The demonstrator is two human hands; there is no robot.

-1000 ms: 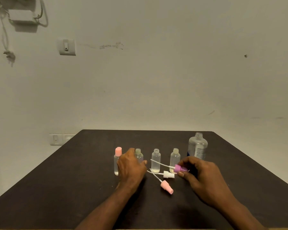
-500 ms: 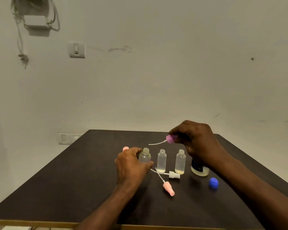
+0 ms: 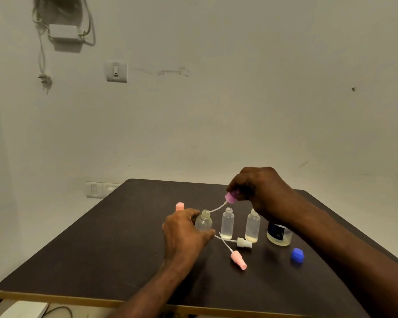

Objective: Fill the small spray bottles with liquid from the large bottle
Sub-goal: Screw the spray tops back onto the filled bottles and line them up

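Dark desk (image 3: 101, 249) against a pale wall, everything clustered mid-desk. Far left of the row, a capped small bottle with a pink cap (image 3: 180, 206), mostly hidden behind the left hand (image 3: 184, 232). Left hand's grip is curled round an open small spray bottle (image 3: 203, 222), fingers behind, thumb in front, bottle upright on the desk. Next right, two more open small bottles, the middle bottle (image 3: 227, 223) and the right bottle (image 3: 252, 226), both upright, each with a little pale liquid at the bottom. In front of them lie a white sprayer top (image 3: 243, 243) and a pink sprayer top (image 3: 238, 260), tubes pointing back left, crossing each other. Right hand (image 3: 262, 191) raised above the row, grip pinching a purple sprayer top (image 3: 230, 198); its thin tube (image 3: 216, 209) slants down left with the tip at the mouth of the held bottle. Large bottle (image 3: 279, 236) stands just right of the row, upper part hidden behind the right wrist, yellowish liquid low inside. Blue cap (image 3: 297, 255) lies on the desk, near and in front of it.
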